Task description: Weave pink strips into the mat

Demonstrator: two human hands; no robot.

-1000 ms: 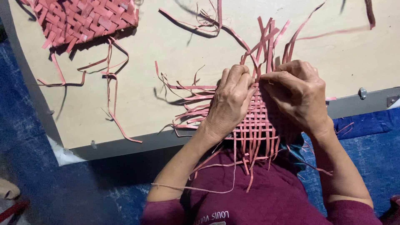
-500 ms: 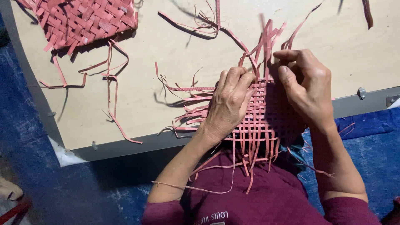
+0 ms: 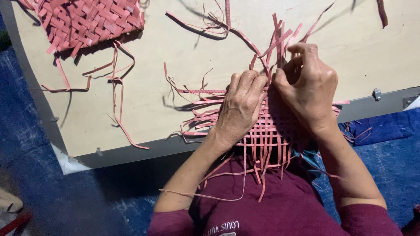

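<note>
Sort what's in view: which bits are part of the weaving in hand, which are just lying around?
In hand:
- half-woven pink mat
- its upright loose strips
- left hand, pressing flat on the weave
- right hand, pinching a strip

Lying about:
- finished woven piece, top left
- stray strips beside it
- wooden board underneath
- blue floor covering

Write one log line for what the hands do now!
left hand: presses woven pink mat | right hand: pinches upright strip | surface: wooden board
</note>
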